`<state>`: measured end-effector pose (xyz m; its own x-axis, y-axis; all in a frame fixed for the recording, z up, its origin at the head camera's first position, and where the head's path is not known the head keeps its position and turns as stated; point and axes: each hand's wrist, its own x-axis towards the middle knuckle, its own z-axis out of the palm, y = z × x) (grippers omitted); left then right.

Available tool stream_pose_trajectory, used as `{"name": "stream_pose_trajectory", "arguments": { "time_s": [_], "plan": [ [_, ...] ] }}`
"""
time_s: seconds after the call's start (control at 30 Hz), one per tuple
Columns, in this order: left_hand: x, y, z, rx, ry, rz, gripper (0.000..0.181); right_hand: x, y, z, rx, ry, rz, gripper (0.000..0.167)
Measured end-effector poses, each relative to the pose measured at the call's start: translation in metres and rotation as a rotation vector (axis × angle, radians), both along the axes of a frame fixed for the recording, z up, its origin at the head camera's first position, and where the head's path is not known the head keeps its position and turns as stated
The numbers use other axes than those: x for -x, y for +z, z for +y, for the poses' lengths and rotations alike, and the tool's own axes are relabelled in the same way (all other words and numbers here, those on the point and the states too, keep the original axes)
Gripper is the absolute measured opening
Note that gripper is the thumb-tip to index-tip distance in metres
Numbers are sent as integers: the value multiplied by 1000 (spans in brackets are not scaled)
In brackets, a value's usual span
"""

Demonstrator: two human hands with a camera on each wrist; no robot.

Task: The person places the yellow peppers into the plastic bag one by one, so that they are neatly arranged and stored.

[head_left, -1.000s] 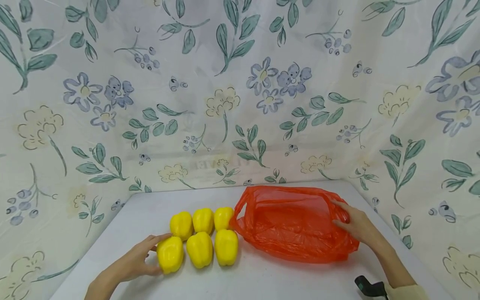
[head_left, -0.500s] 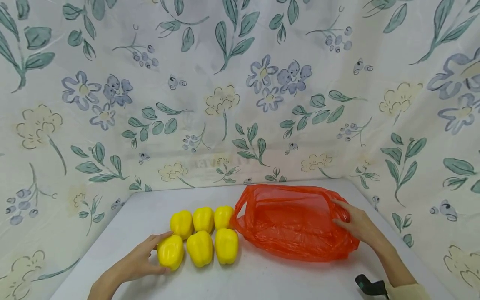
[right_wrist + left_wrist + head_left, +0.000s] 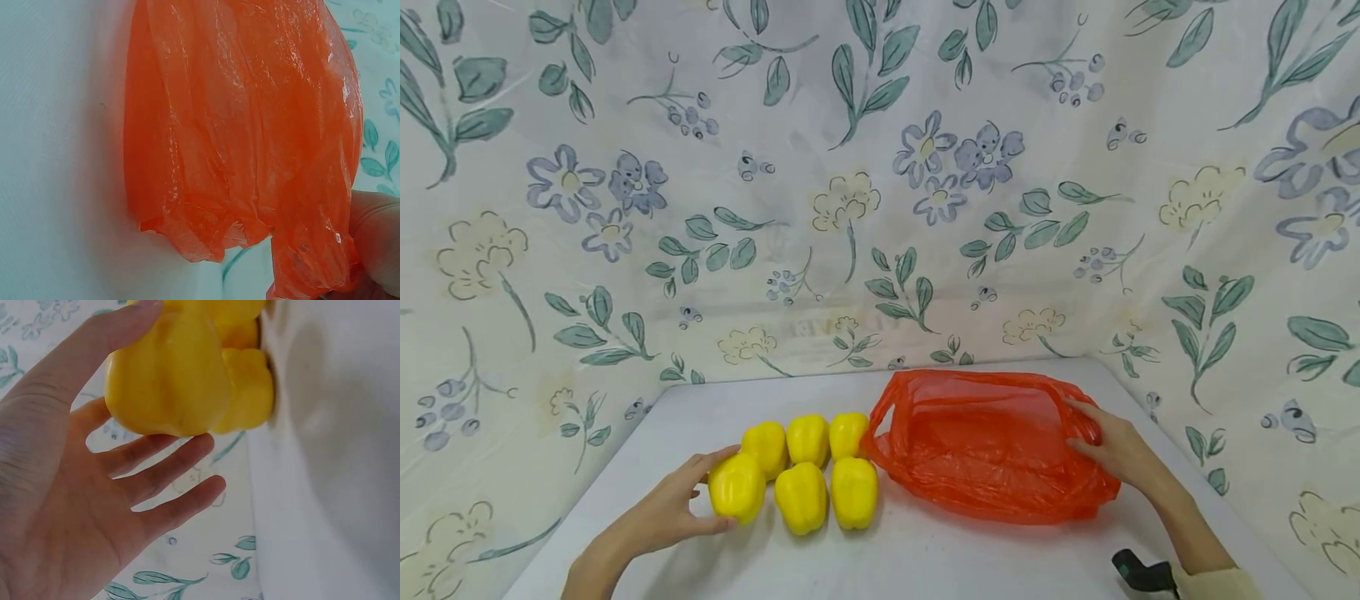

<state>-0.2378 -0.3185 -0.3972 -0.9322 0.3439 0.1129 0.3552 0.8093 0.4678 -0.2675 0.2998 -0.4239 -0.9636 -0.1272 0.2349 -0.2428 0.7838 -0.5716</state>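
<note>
At the table point(image 3: 880, 562), left grip point(image 3: 672, 510) pinches a glossy yellow pepper point(image 3: 737, 490), right grip point(image 3: 1116, 451) a crinkled red bag point(image 3: 977, 450).

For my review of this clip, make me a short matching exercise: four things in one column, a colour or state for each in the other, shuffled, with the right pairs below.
Column one:
1. left grip
2. right grip
3. bag
4. table

Column two:
A. red
B. holding a yellow pepper
C. white
D. holding the bag

Pairs: 1-B, 2-D, 3-A, 4-C
</note>
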Motion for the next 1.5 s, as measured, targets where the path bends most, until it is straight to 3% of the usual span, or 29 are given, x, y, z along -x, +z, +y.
{"name": "stream_pose_trajectory", "arguments": {
  "time_s": [0.3, 0.6, 0.9, 1.2, 1.5],
  "plan": [
    [12, 11, 14, -14, 9, -1, 94, -1, 0, 1, -5, 12, 31, 63],
    [22, 14, 35, -53, -34, 20, 91, 1, -1, 2, -2, 22, 42, 62],
    [28, 21, 56, -52, -111, 20, 89, -1, -1, 2, 10, 25, 33, 66],
    [38, 26, 80, -67, -224, 27, 85, 0, -1, 3, -1, 22, 33, 65],
    [45, 32, 107, -48, -254, 5, 86, 0, -2, 4, -3, 17, 23, 68]
  ]
}}
